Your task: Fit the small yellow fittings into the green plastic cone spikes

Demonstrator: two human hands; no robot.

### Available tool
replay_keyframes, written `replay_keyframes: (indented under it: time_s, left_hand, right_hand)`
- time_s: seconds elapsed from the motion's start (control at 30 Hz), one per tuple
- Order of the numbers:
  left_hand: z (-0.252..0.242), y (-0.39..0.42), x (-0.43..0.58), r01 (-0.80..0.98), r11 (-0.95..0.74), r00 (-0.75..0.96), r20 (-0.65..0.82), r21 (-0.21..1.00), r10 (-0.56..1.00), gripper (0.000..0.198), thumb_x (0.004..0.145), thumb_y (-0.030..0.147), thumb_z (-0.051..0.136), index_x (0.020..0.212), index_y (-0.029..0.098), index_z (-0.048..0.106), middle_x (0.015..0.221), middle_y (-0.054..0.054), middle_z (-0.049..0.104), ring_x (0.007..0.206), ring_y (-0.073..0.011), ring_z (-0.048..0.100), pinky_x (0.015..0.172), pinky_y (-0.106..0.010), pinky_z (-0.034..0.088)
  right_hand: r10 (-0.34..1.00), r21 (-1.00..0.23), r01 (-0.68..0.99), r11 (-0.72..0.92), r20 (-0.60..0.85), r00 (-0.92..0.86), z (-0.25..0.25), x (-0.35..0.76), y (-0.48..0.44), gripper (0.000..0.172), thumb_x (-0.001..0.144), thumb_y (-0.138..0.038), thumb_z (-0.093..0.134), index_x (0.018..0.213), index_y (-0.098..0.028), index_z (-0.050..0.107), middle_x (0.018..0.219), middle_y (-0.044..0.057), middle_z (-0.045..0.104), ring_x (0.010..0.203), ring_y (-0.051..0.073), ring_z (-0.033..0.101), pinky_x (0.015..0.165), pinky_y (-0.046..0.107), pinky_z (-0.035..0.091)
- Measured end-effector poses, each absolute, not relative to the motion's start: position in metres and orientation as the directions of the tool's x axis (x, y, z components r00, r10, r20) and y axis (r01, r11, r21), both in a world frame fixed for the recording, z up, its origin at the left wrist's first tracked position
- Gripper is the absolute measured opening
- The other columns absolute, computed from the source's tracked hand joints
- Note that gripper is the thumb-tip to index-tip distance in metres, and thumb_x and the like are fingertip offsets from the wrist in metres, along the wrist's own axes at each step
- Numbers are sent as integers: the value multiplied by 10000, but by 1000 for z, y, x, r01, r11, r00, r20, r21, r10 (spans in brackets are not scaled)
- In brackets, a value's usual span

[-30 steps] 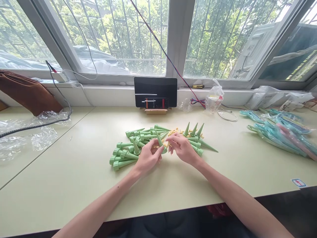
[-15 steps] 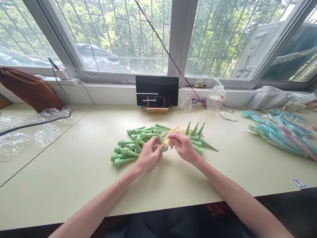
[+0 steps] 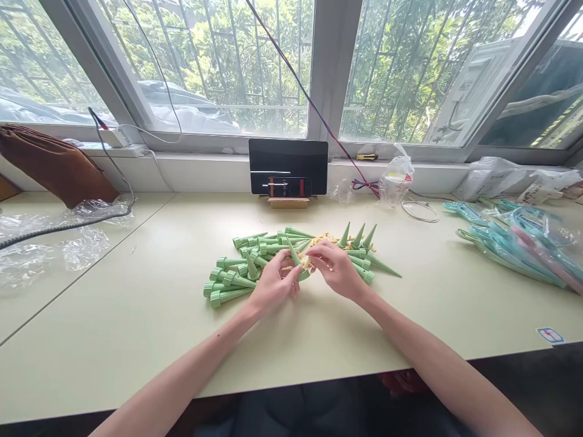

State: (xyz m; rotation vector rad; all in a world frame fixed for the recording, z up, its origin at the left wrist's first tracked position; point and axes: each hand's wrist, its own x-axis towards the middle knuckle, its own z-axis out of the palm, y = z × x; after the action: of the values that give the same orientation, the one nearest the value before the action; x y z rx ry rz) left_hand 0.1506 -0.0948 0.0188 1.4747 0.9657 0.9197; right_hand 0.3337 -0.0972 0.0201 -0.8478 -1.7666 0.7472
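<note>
My left hand (image 3: 276, 280) is wrapped round a green plastic watering spike (image 3: 295, 255), its point upward and its wide capped end low by my thumb. Close on its right, my right hand (image 3: 336, 267) is closed in a pinch at a small pale-yellow piece (image 3: 308, 261), partly hidden by the fingertips. Left of my hands lies a pile of similar green spikes (image 3: 232, 279), most on their sides. Beyond my right hand, three spikes (image 3: 359, 235) stand point up, with others lying beside them. Small yellow pieces (image 3: 325, 237) are heaped between the two groups.
At the back of the table (image 3: 136, 340), a tablet (image 3: 289, 159) and a phone (image 3: 290, 187) lean on a small stand. Plastic-wrapped blue and pink items (image 3: 523, 243) lie at the right. A brown bag (image 3: 54, 161), clear wrappers (image 3: 86, 243) and a black cable (image 3: 68, 226) are at the left.
My right fingertips have moved slightly left, closer to the spike in my left hand. My left hand and the piles look the same.
</note>
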Motion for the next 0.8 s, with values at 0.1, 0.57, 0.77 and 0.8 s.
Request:
replay_keyframes:
  time_s: [0.1, 0.57, 0.77, 0.8]
  left_hand:
    - [19, -95, 150, 87, -79, 378, 40, 993, 925, 426, 864, 458, 630, 1165, 191, 490, 932, -43, 662, 485, -120, 614, 455, -277, 538]
    - [20, -95, 151, 73, -69, 384, 36, 995, 923, 446, 853, 459, 642, 1163, 184, 475, 890, -27, 634, 480, -124, 611, 447, -284, 530]
    - [20, -95, 151, 79, -71, 394, 34, 994, 918, 433, 848, 478, 638, 1133, 191, 483, 872, -16, 632, 462, -123, 606, 437, -283, 523]
    - [20, -95, 151, 79, -71, 394, 35, 994, 919, 433, 848, 480, 638, 1131, 191, 483, 868, -15, 631, 463, -124, 606, 435, -282, 522]
  right_hand:
    - [811, -793, 197, 576, 524, -261, 20, 334, -97, 148, 964, -259, 529, 1012, -223, 665, 962, 64, 570, 746, 156, 602, 685, 334, 585]
    - [814, -803, 176, 570, 521, -258, 18, 334, -96, 165, 959, -248, 526, 1019, -218, 676, 962, 67, 612, 768, 159, 618, 692, 325, 593]
    - [821, -810, 174, 559, 512, -252, 16, 334, -94, 160, 959, -253, 529, 1011, -220, 678, 958, 64, 617, 768, 159, 620, 688, 324, 593]
    - [820, -810, 174, 560, 514, -252, 16, 334, -94, 159, 959, -253, 530, 1008, -220, 678, 959, 63, 619, 758, 156, 618, 686, 325, 593]
